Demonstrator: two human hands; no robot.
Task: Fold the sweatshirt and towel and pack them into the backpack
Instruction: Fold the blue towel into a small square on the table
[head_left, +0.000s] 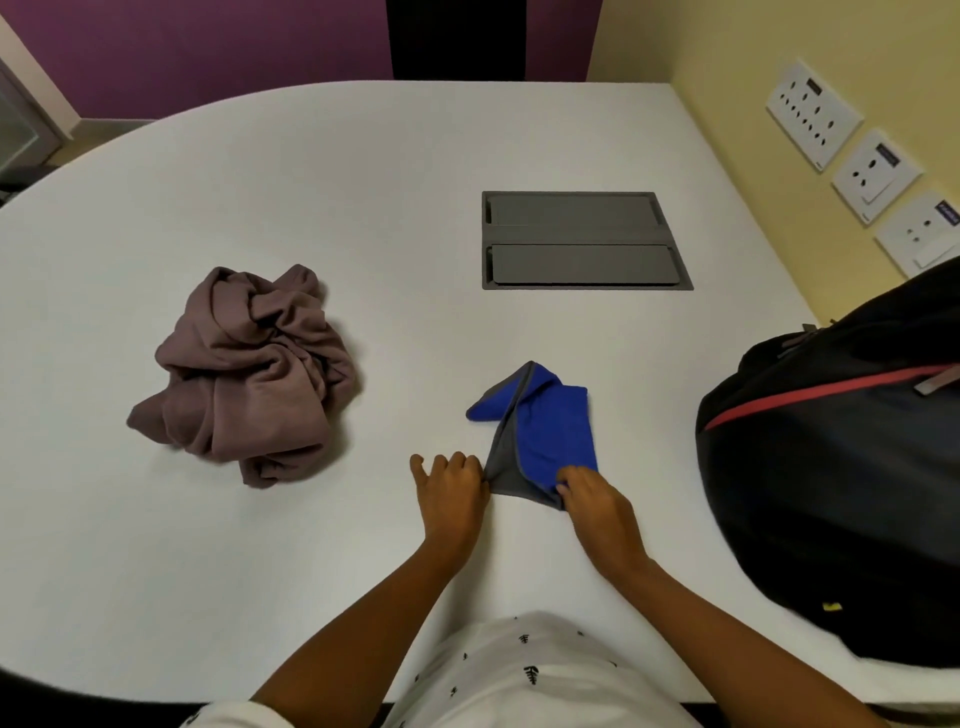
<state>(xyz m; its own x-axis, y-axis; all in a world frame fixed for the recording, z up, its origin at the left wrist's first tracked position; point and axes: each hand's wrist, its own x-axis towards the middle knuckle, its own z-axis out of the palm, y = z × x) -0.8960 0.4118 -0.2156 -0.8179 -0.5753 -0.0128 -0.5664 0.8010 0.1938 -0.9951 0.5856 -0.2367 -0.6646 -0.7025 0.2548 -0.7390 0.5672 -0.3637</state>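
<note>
On the white table (363, 156), the left hand (451, 493) and right hand (597, 501) each pinch a near corner of the blue and gray towel (545, 426), fingers closed on the cloth. To fold it well, I think both hands should pull the near edge flat first, then line up the corners. The sweatshirt (249, 374) lies in a heap far left, and the backpack (841, 467) sits on the right.

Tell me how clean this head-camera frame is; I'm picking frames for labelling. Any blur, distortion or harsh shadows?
Head view: strong wide-angle bending, the table edge curves and the wall sockets tilt; lighting soft and even, only faint shadows beside the sweatshirt and towel; no glare; slightly soft overall, the backpack dark with little detail; both hands sharp enough.
</note>
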